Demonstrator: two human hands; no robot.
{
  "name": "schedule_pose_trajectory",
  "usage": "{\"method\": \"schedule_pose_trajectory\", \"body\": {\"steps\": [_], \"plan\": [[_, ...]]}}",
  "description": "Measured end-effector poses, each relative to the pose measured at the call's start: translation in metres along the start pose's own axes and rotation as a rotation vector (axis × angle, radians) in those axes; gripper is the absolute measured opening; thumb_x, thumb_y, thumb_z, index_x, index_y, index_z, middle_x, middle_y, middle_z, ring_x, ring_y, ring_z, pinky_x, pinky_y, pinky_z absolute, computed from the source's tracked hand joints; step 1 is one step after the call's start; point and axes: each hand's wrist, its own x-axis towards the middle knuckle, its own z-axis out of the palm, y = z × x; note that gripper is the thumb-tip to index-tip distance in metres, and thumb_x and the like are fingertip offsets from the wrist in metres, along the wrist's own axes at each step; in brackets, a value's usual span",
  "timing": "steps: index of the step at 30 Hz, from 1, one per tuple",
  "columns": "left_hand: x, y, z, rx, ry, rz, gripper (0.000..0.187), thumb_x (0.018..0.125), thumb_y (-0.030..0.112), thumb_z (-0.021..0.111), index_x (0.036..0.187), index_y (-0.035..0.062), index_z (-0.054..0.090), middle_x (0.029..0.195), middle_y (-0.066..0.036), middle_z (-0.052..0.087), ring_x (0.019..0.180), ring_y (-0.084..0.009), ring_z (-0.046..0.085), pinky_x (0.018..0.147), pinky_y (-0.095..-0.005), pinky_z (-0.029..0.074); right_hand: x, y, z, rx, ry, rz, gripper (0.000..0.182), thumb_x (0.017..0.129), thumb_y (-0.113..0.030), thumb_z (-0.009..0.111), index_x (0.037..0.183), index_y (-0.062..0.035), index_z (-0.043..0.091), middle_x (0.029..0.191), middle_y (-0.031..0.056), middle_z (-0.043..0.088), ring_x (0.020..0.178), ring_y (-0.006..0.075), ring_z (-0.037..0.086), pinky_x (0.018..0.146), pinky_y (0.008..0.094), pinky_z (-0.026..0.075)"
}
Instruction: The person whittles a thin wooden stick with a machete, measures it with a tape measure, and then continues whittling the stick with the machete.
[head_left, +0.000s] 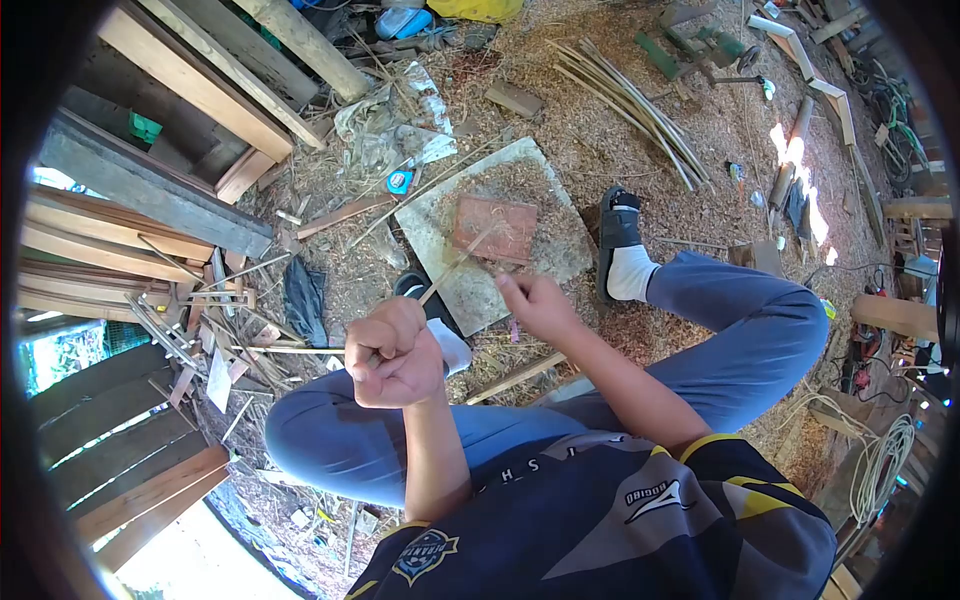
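Note:
My left hand (393, 352) is closed in a fist, wrist turned up, around a thin wooden stick (458, 268). The stick slants up and right from the fist, its far end over a reddish-brown block (508, 226). That block lies on a pale, dusty square slab (552, 195) on the ground between my feet. Just right of the stick, my right hand (542, 308) has its fingers curled and its thumb side toward the stick, apart from it. What it holds, if anything, is hidden; a small pinkish bit (514, 330) shows below the fingers.
A blue tape measure (399, 182) lies by the slab's left corner. A bundle of long thin strips (640, 120) rests farther off on shavings. Wood scraps (215, 345) and a black plastic bag (304, 300) are at left, near stacked boards (110, 230). Coiled cord (880, 465) is at right.

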Motion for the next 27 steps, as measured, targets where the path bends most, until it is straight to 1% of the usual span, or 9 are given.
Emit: {"method": "schedule_pose_trajectory", "body": {"steps": [4,7,10,13,16,19,20,23,27], "plan": [[-0.001,0.001,0.001,-0.006,-0.023,-0.022,0.045,0.097,0.044,0.046,0.069,0.0106,0.035,0.052,0.004,0.026,0.047,-0.0093,0.022,0.047,-0.0299,0.017,-0.023,-0.038,-0.002,-0.195,-0.027,-0.246,0.050,0.098,-0.046,0.057,0.076,-0.0020,0.068,0.053,0.0170,0.053,0.048,0.0335,0.054,0.051,0.0438,0.042],[-0.003,0.000,0.002,-0.019,-0.031,-0.036,0.043,0.095,0.044,0.047,0.070,0.0111,0.035,0.053,0.003,0.026,0.048,-0.0097,0.022,0.048,-0.0301,0.017,-0.023,-0.036,-0.003,-0.193,-0.045,-0.224,0.050,0.098,-0.046,0.057,0.077,-0.0022,0.069,0.055,0.0164,0.055,0.049,0.0338,0.055,0.052,0.0440,0.042],[-0.004,-0.003,0.009,0.000,-0.047,-0.020,0.043,0.095,0.043,0.048,0.070,0.0107,0.035,0.053,0.003,0.026,0.048,-0.0097,0.022,0.048,-0.0301,0.017,-0.016,-0.019,-0.001,-0.211,-0.030,-0.204,0.057,0.096,-0.057,0.053,0.081,-0.0061,0.073,0.064,0.0196,0.064,0.062,0.0383,0.065,0.059,0.0472,0.050],[-0.005,-0.004,0.018,-0.001,-0.042,-0.002,0.045,0.096,0.043,0.048,0.069,0.0096,0.036,0.053,0.003,0.027,0.048,-0.0100,0.023,0.048,-0.0300,0.017,0.023,0.054,0.008,-0.175,0.163,-0.027,0.056,0.096,-0.057,0.055,0.081,-0.0052,0.072,0.067,0.0214,0.064,0.064,0.0389,0.066,0.060,0.0480,0.050],[-0.005,-0.005,0.018,-0.013,-0.026,0.005,0.048,0.098,0.043,0.049,0.067,0.0076,0.039,0.054,0.003,0.028,0.047,-0.0106,0.024,0.047,-0.0301,0.016,0.022,0.055,-0.006,-0.228,0.168,0.011,0.056,0.096,-0.056,0.056,0.082,-0.0043,0.072,0.066,0.0216,0.064,0.063,0.0392,0.065,0.059,0.0479,0.049],[-0.004,-0.006,0.019,0.013,-0.018,0.002,0.046,0.098,0.044,0.048,0.070,0.0086,0.038,0.056,0.002,0.028,0.051,-0.0113,0.025,0.049,-0.0308,0.018,-0.002,0.015,0.001,-0.145,0.068,-0.138,0.054,0.095,-0.054,0.057,0.081,-0.0039,0.071,0.063,0.0200,0.062,0.059,0.0390,0.062,0.056,0.0469,0.048],[-0.002,-0.007,0.021,0.027,0.003,0.010,0.044,0.098,0.043,0.047,0.071,0.0097,0.036,0.058,0.002,0.027,0.054,-0.0114,0.025,0.050,-0.0309,0.019,-0.012,-0.003,-0.002,-0.127,-0.030,-0.144,0.045,0.098,-0.040,0.059,0.078,0.0000,0.064,0.060,0.0181,0.057,0.053,0.0324,0.056,0.055,0.0421,0.045],[0.004,-0.008,0.020,0.072,0.059,0.051,0.042,0.099,0.043,0.045,0.073,0.0111,0.034,0.061,0.002,0.026,0.058,-0.0119,0.025,0.053,-0.0311,0.020,-0.020,-0.010,0.009,-0.066,-0.005,-0.269,0.043,0.099,-0.037,0.058,0.076,-0.0002,0.061,0.058,0.0177,0.054,0.050,0.0313,0.053,0.053,0.0420,0.042],[0.006,-0.010,0.023,0.097,0.099,0.069,0.043,0.100,0.043,0.045,0.073,0.0120,0.032,0.061,0.001,0.026,0.058,-0.0120,0.024,0.053,-0.0310,0.019,-0.025,-0.024,0.007,-0.062,-0.007,-0.250,0.043,0.099,-0.037,0.058,0.076,-0.0005,0.063,0.059,0.0192,0.055,0.052,0.0348,0.055,0.052,0.0438,0.042]]}}
